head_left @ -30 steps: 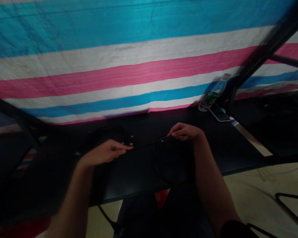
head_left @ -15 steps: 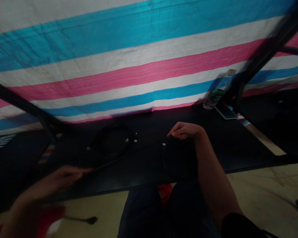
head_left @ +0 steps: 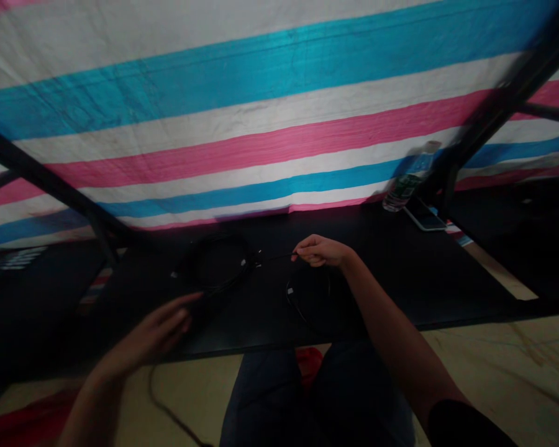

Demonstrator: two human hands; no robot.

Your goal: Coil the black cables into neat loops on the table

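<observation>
My right hand (head_left: 321,250) is closed in a pinch over the middle of the black table (head_left: 261,329). Thin black cable (head_left: 279,256) runs leftward from its fingertips, and part of it curves in a loop below the hand, with a small white tag (head_left: 290,290). To the left, my left hand (head_left: 163,326) is blurred, its fingers drawn together near the table's front edge. A length of cable hangs below it toward the floor, so it appears to grip the cable. Just beyond that hand lies a coiled black cable (head_left: 218,287) with small pale ends or tags.
A clear plastic bottle (head_left: 409,180) stands at the back right, beside a phone (head_left: 426,217) lying flat. Dark metal struts (head_left: 484,118) slant up at both sides. Striped sheeting (head_left: 261,124) hangs behind the table. Something red (head_left: 32,416) is at the lower left.
My left hand has moved right and slightly forward, nearer the coil. My right hand has shifted a little left. The cable that stretched between them is no longer drawn out straight.
</observation>
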